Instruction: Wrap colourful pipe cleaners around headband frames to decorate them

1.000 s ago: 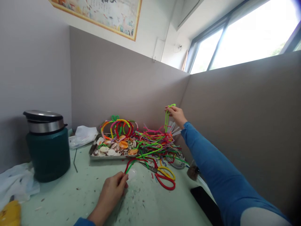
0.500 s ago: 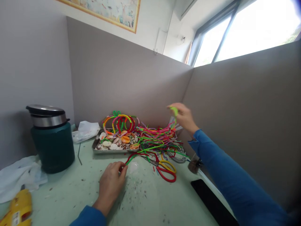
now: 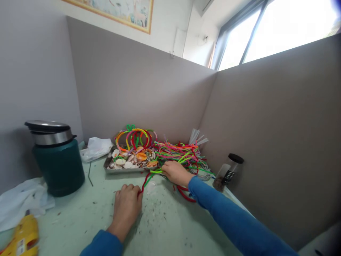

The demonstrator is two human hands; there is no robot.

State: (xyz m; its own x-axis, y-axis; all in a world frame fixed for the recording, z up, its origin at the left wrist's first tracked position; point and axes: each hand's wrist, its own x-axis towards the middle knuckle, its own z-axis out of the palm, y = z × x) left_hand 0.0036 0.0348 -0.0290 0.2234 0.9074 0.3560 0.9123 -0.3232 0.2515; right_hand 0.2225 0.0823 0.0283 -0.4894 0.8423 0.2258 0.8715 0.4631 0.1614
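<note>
My left hand [image 3: 126,208] is closed near the middle of the table, pinching the near ends of a red pipe cleaner [image 3: 145,182] and a green pipe cleaner [image 3: 148,181]. Beyond it, my right hand [image 3: 176,172] has its fingers closed on a yellow-green pipe cleaner [image 3: 156,171], at the far end of the red and green ones. Under the right wrist lie scissors [image 3: 187,198]; only part of their red handle shows. A heap of pipe cleaners in many colours [image 3: 173,149] lies just behind the right hand.
Behind my hands stands a metal tray [image 3: 128,171] of seashells with pipe-cleaner rings on it. On the left are a dark green flask [image 3: 58,167], white tissue [image 3: 25,199] and a yellow glue gun [image 3: 25,234]. A jar with a black lid [image 3: 229,170] stands right; clear sticks [image 3: 195,136] lean behind.
My right hand has come down and left from above the heap, bringing the yellow-green pipe cleaner to the red and green ones. My left hand stays almost in place.
</note>
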